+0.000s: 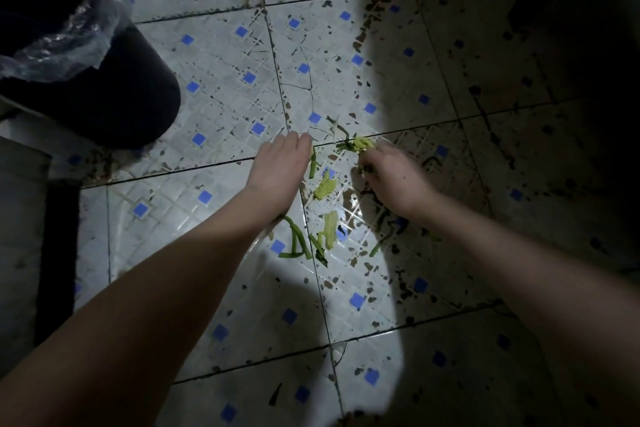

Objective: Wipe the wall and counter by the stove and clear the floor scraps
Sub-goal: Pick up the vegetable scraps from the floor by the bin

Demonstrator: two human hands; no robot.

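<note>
Our left hand (280,166) lies flat, fingers straight, beside green scraps (325,188) on the tiled floor (214,55); our right hand (394,178) pinches some. What looks like a lined dark bin (124,100) stands upper left.

A pool of cool, bluish light falls across the middle of the tiled floor (221,87), while the right side and the corners sink into near-black shadow. A curved shadow edge runs down from top centre, and another dark shape spreads over the lower tiles. Glare glints on the tile beside the right hand (398,180), which is smeared by motion blur; the left hand (280,166) is softer still at its fingertips. The green scraps (325,187) catch the light. Grout lines bow with wide-angle distortion.
</note>
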